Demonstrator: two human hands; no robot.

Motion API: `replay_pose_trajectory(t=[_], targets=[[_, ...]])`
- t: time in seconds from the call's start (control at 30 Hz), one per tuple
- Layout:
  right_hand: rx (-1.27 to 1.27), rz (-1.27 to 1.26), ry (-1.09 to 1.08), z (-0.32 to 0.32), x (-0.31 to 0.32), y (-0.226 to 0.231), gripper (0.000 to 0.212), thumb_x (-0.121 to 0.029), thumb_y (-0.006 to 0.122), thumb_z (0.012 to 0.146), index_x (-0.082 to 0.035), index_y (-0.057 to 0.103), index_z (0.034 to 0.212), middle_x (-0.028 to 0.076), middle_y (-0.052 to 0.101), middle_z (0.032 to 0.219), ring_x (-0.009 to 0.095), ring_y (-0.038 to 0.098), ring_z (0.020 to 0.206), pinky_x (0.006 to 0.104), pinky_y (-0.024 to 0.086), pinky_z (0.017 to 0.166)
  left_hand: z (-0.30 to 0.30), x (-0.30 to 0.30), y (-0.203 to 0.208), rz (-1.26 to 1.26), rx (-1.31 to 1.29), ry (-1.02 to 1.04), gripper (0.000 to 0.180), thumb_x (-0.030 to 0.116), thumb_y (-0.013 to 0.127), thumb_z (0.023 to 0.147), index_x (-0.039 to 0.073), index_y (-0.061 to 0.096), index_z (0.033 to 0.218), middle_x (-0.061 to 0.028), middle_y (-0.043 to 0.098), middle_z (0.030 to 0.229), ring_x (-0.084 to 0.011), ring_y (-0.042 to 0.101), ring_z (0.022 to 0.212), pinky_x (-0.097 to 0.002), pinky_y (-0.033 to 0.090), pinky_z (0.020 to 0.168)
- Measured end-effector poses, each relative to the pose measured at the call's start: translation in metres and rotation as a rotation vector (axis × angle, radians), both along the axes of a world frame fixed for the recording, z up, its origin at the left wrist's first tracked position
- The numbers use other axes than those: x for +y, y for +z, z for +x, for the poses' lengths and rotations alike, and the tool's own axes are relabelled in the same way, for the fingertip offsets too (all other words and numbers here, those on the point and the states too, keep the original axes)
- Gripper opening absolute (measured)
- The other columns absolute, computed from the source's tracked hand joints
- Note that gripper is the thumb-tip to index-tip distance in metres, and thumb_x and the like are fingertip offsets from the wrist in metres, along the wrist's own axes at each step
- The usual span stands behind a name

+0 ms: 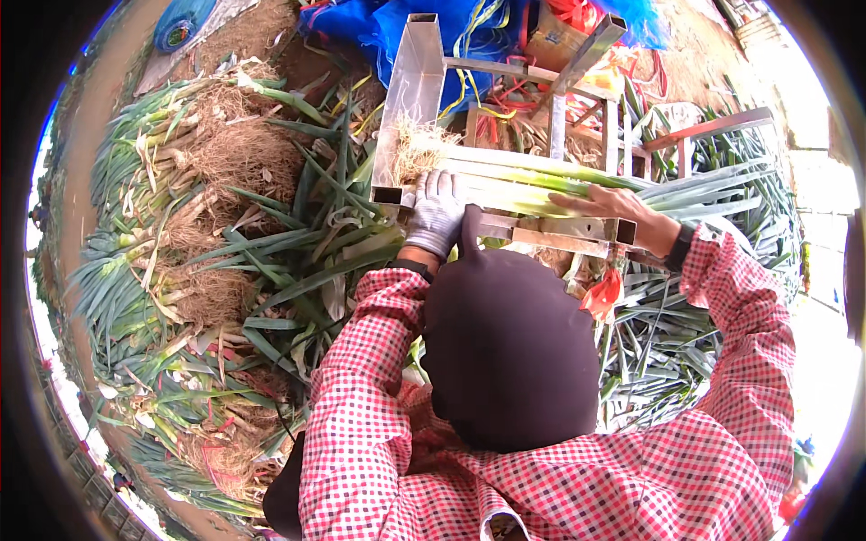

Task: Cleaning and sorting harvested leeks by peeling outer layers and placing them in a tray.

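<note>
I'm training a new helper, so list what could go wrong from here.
The bare right hand is beside a square tube end of the metal rack; its edge might scrape the skin.

The leeks lie across the rack with no tie visible around them, so they could slide apart if the hands let go.

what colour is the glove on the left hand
The glove is whitish grey, clearest in the head view.

White-stemmed leeks [519,197] (roots [417,151] leftward) lie across a metal frame [410,86].
</note>
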State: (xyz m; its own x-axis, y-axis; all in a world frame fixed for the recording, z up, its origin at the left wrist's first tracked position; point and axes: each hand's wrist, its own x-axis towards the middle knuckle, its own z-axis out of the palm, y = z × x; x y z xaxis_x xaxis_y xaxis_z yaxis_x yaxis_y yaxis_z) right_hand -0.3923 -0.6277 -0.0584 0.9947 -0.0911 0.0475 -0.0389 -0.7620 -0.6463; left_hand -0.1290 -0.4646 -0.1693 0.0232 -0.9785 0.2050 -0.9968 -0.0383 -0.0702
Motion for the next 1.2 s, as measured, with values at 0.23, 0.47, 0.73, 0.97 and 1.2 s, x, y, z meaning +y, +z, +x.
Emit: replay_pose_trajectory(t=[0.23,0.47,0.73,0.97,1.2], targets=[[0.426,-0.593,-0.139,-0.025,0.007,0.018,0.070,-0.015,0.056,0.071,-0.034,0.033,0.135,0.014,0.042,0.101,0.031,0.046,0.097,0.0398,0.039,0.087,-0.002,-0.004,-0.018,-0.077,-0.087,-0.009,0.040,0.020,0.046,0.079,-0.002,0.049,0.112,-0.0207,0.052,0.113,-0.0336,0.049,0.108,-0.0457,0.034,0.098],[0.570,-0.463,-0.165,-0.094,-0.005,-0.056,0.056,-0.021,0.063,0.073,-0.014,0.045,0.126,0.019,0.036,0.128,0.037,0.032,0.119,0.0460,0.026,0.101,-0.020,-0.037,-0.051,-0.337,-0.026,-0.001,0.028,0.019,0.046,0.077,0.001,0.058,0.094,-0.0129,0.056,0.092,-0.0265,0.053,0.089,-0.0414,0.039,0.077],[-0.121,-0.118,-0.576,-0.020,-0.032,0.082,0.031,0.007,0.048,0.082,0.000,0.055,0.111,0.011,0.052,0.115,0.022,0.053,0.104,0.0322,0.042,0.089,-0.013,0.055,0.009,-0.245,0.695,-0.051,0.040,0.025,0.047,0.086,0.005,0.047,0.120,-0.0160,0.047,0.124,-0.0282,0.044,0.118,-0.0357,0.035,0.100],[-0.193,0.251,0.168,0.141,0.141,0.264,0.019,-0.007,0.052,0.083,0.003,0.059,0.097,0.011,0.058,0.091,0.016,0.054,0.075,0.0263,0.043,0.066,0.062,0.271,0.157,-0.322,0.839,0.513,0.041,0.017,0.059,0.081,0.007,0.050,0.120,-0.0134,0.056,0.116,-0.0215,0.056,0.104,-0.0288,0.045,0.089],[0.158,0.251,0.584,0.366,0.272,0.189,0.025,-0.023,0.057,0.083,-0.006,0.064,0.100,0.009,0.064,0.092,0.018,0.060,0.079,0.0304,0.048,0.072,0.075,0.402,0.255,-1.440,1.790,0.671,0.030,0.012,0.052,0.086,0.002,0.051,0.114,-0.0135,0.059,0.107,-0.0243,0.056,0.104,-0.0346,0.044,0.092]])
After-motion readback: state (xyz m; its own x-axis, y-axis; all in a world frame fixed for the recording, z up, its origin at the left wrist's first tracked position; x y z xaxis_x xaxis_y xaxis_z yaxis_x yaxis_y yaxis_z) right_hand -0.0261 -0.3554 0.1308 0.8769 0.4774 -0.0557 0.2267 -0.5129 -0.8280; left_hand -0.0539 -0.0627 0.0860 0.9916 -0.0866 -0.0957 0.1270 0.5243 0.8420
